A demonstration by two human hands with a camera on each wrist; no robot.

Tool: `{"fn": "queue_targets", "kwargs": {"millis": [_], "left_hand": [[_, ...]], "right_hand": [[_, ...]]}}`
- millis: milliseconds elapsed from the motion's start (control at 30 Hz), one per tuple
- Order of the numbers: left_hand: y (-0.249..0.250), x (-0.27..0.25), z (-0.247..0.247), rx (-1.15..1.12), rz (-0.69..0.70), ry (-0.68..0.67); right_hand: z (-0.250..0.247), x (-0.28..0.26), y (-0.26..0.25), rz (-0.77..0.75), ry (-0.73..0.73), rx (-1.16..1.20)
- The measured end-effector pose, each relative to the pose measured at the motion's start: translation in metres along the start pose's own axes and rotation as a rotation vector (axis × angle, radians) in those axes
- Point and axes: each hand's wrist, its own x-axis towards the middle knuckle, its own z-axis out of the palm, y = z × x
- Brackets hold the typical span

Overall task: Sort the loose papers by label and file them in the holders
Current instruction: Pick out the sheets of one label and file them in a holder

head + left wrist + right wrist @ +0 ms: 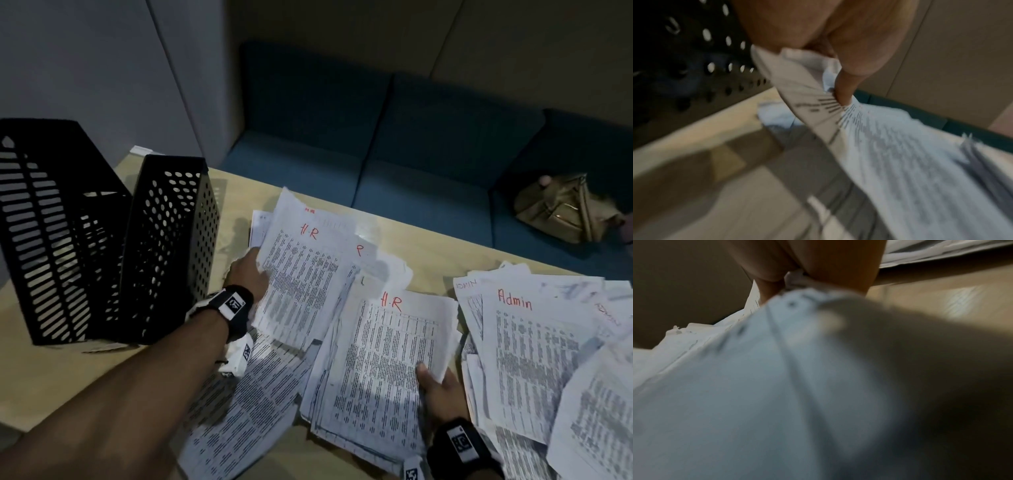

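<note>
Printed sheets with red handwritten labels cover the wooden table (394, 240). My left hand (248, 274) pinches the left edge of a sheet marked "H.R" (301, 274), lifted off the pile; the left wrist view shows thumb and fingers pinching that sheet (890, 154). My right hand (438, 387) grips the lower right edge of a stack topped by another "H.R" sheet (383, 363), thumb on top. In the right wrist view this stack (735, 386) is a blur. A pile labelled "Admin" (527, 346) lies at the right. Two black perforated holders (171, 246) (51, 233) stand at the left.
More printed sheets (253, 404) lie under my left forearm near the table's front edge. Behind the table runs a blue cushioned bench (411, 154) with a tan bag (561, 209) on it. A grey wall panel stands behind the holders.
</note>
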Motion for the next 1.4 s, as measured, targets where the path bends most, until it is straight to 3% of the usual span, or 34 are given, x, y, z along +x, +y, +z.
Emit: {"fn": "queue_targets", "kwargs": {"millis": [200, 333, 400, 600, 767, 933, 1067, 1267, 1400], "left_hand": [[0.041, -0.005, -0.055, -0.232, 0.101, 0.095], [0.054, -0.048, -0.048, -0.358, 0.122, -0.033], [0.051, -0.07, -0.017, -0.317, 0.122, -0.159], [0.018, -0.113, 0.061, -0.126, -0.041, -0.341], [-0.003, -0.117, 0.079, 0.214, 0.055, -0.412], [0.003, -0.11, 0.08, 0.446, 0.257, -0.25], [0.004, -0.101, 0.082, 0.261, 0.228, -0.183], [0.005, -0.099, 0.088, 0.302, 0.251, -0.241], [-0.007, -0.094, 0.073, 0.157, 0.148, 0.034]], "right_hand": [[-0.003, -0.014, -0.02, 0.022, -0.013, 0.11], [-0.007, -0.013, -0.032, -0.004, 0.016, 0.179], [-0.001, -0.011, -0.034, -0.017, -0.006, 0.136], [0.013, -0.002, -0.025, -0.01, -0.019, 0.097], [0.015, -0.011, -0.032, -0.058, -0.011, 0.143], [0.012, -0.008, -0.03, -0.144, -0.114, 0.093], [0.003, -0.009, -0.022, -0.124, -0.156, 0.161], [-0.001, -0.014, -0.02, -0.16, -0.196, 0.019], [-0.004, -0.013, -0.023, -0.122, -0.057, -0.03]]}}
